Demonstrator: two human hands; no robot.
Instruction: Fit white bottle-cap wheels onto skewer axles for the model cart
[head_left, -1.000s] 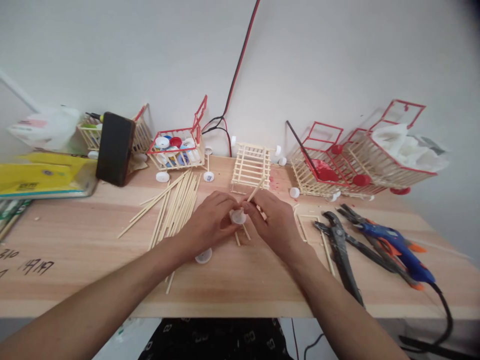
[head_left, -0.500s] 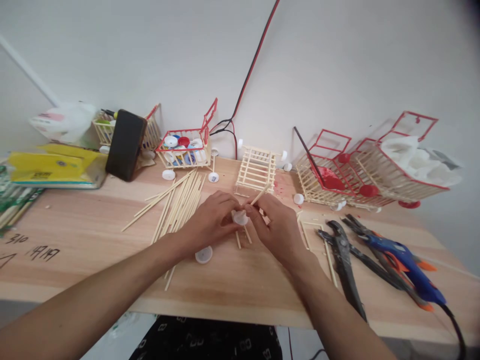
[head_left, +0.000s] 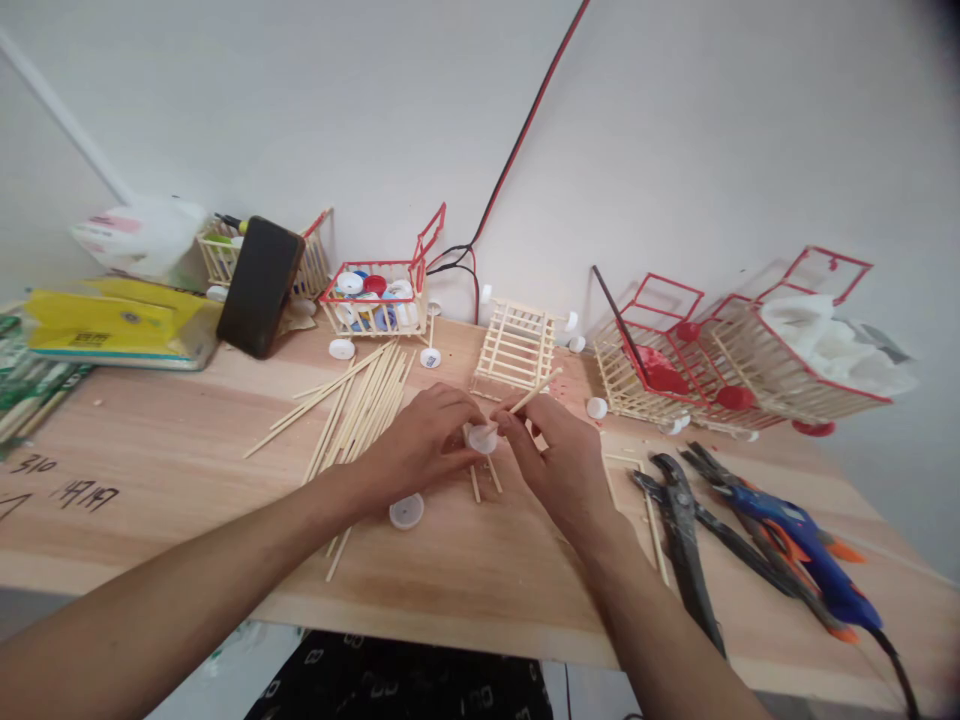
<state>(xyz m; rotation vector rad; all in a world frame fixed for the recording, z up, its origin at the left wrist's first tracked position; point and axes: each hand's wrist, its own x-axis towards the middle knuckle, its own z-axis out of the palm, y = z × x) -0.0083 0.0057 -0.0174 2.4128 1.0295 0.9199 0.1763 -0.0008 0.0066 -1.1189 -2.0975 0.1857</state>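
Observation:
My left hand is closed on a translucent plastic bottle cap, pinched between thumb and fingers. A thin wooden stick is gripped in my right hand, its lower end at the cap; whether it passes through the cap I cannot tell. Below the cap, two short sticks show on the table, partly covered by my left hand. Another translucent cap lies near my left wrist. A bundle of loose wooden sticks lies to the left of my hands, partly under my left forearm.
Behind my hands sits a stick frame with white wheels. Small stick carts stand along the wall, one holding bottle caps. Black pliers and a blue glue gun lie right. A phone leans at left beside a yellow packet.
The view has shifted slightly. The stick in my right hand is tilted lower toward the right, its end still at the cap. Both hands keep their grip.

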